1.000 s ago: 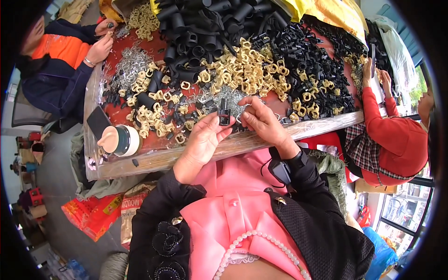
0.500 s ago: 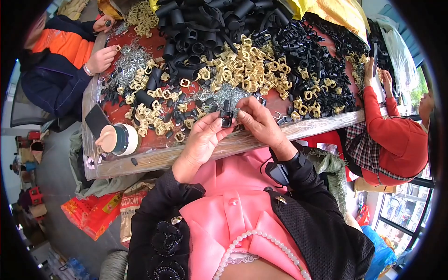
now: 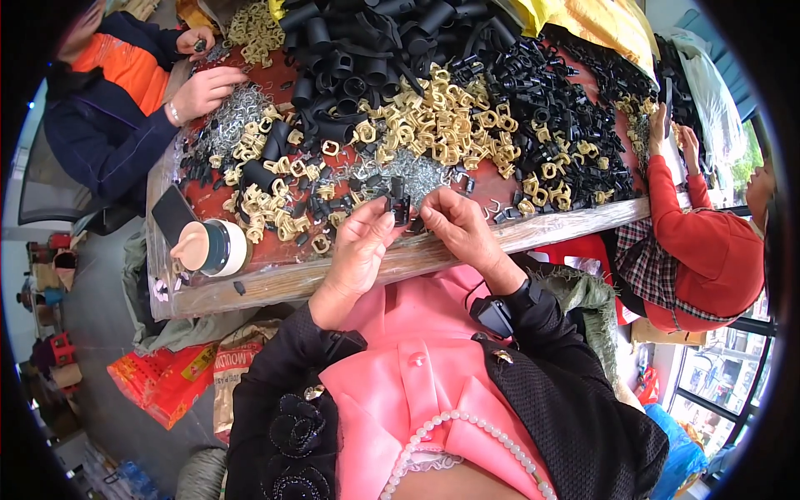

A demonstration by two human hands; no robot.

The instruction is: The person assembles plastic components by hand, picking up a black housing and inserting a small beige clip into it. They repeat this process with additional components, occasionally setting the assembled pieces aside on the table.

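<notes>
My left hand [image 3: 360, 247] pinches a small black plastic fitting [image 3: 399, 200] between thumb and fingers, holding it upright just above the near edge of the table. Close by on its right, my right hand [image 3: 460, 227] has thumb and forefinger pressed together; whatever lies between them is too small to make out. Beyond both hands is a heap of small silvery metal pieces [image 3: 408, 169]. Behind that rises a pile of gold-coloured ring-shaped parts [image 3: 437, 117]. Several more gold rings [image 3: 271, 212] lie left of my hands among small black pieces.
Black tubes [image 3: 350, 67] and black fittings [image 3: 554, 108] cover the far side. A lidded jar [image 3: 221, 248] and a phone [image 3: 174, 215] rest at the table's left corner. One co-worker's hand [image 3: 204, 93] is over bent metal hooks [image 3: 237, 117]; another person [image 3: 708, 250] works at the right.
The black fitting has shifted slightly left and up and stands more upright. My right fingertips have dropped a little. At the left, the co-worker's hand has reached across onto the metal hooks.
</notes>
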